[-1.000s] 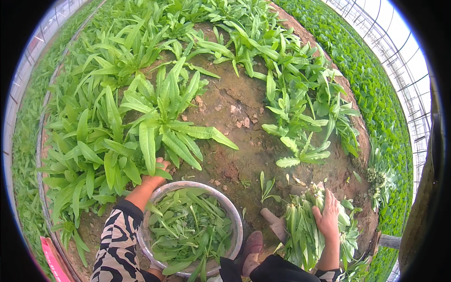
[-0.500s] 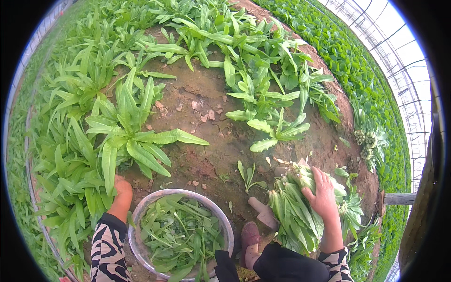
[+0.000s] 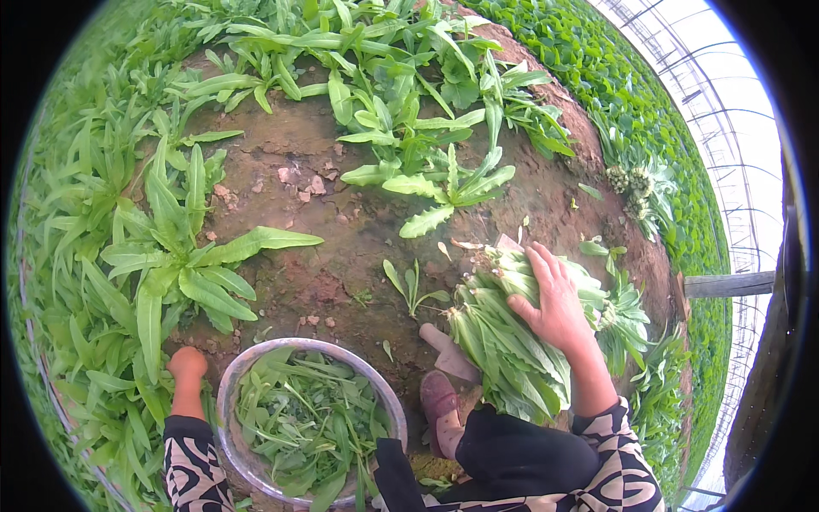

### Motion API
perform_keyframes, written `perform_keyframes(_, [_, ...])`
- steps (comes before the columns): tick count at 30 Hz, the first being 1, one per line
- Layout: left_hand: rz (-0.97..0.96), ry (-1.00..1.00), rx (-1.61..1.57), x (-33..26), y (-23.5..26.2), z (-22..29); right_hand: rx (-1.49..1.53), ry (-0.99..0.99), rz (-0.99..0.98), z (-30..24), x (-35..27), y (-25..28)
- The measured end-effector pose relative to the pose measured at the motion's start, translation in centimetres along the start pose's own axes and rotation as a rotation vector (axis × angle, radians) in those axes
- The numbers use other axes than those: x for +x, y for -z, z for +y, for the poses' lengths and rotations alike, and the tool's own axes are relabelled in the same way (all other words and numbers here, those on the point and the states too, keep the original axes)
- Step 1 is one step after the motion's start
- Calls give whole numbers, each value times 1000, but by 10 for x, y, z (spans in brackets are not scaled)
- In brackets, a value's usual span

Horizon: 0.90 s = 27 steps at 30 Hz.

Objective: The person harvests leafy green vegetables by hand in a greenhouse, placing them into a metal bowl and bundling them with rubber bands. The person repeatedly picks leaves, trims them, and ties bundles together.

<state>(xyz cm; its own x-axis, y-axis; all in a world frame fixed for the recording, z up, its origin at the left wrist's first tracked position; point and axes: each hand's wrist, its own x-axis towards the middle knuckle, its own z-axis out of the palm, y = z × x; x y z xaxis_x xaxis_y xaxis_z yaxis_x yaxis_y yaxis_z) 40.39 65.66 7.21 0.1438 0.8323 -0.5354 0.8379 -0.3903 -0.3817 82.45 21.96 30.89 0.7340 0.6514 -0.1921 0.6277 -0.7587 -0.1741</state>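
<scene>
My right hand lies flat on a pile of long-leaved greens, fingers stretched out and thumb apart. Pale stem ends of the pile point away from me. My left hand is curled like a fist low on the soil, beneath the leaves of a rooted leafy plant; its fingertips and anything in them are hidden. Between my arms stands a round metal basin holding loose green leaves. Beside the greens lies a hand tool with a thick handle and flat blade, partly covered.
My shoe is planted between basin and greens. A small seedling grows ahead of it. More rooted plants stand farther off. At the right are a bundle of cut greens and a wooden post; dense crop rows flank the bed.
The whole view has shifted, so the plants and basin sit farther left. My left hand has drawn slightly back from the plant's base, curled. My right hand stays on the greens.
</scene>
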Motion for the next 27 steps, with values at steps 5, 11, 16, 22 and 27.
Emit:
perform_keyframes(5, [-175, -75, -13, 16, -16, -18, -199, 49, 17, -12, 2, 14])
perform_keyframes(11, [323, -301, -4, -51, -1, -2, -187, -73, -50, -1, -11, 0])
perform_keyframes(16, [528, -452, -186, -157, 108, 21, -57, -73, 53, 8, -13, -34])
perform_keyframes(22, [756, -651, -1112, -241, 177, 8, 105, 12, 58, 19, 3, -24])
perform_keyframes(27, [547, -717, -1583, -309, 208, -14, 229, 49, -14, 44, 18, -11])
